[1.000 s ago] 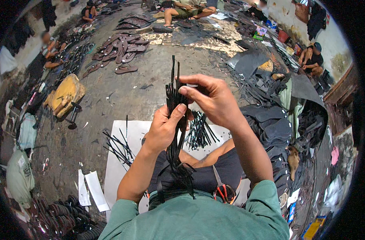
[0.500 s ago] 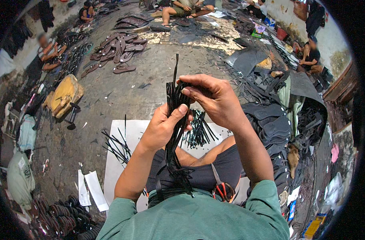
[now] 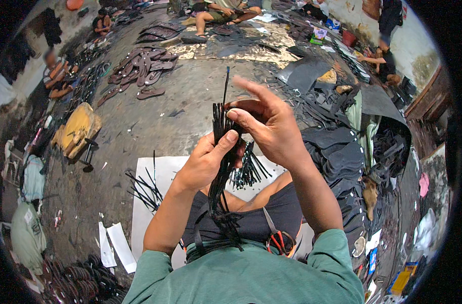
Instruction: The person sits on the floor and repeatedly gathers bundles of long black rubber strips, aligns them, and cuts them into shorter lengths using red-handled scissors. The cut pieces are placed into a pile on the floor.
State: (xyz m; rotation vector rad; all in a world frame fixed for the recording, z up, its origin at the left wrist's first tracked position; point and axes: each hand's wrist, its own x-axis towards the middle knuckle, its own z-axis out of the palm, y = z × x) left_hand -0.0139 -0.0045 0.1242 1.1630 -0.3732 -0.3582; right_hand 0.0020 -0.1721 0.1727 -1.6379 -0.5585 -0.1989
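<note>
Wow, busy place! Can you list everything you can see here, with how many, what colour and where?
bundle of strips: one, black, upright in both hands
loose strips: many, black, on the white sheet, left
white sheet: one, on the floor under the legs
scissors: one, red handles, on the lap
sandals: many, dark, floor at upper left
rubber sheets: a pile, black, right
yellow bag: one, floor at left
seated people: several, far edges
left hand: gripping the bundle
right hand: fingers pinching the bundle's top
</note>
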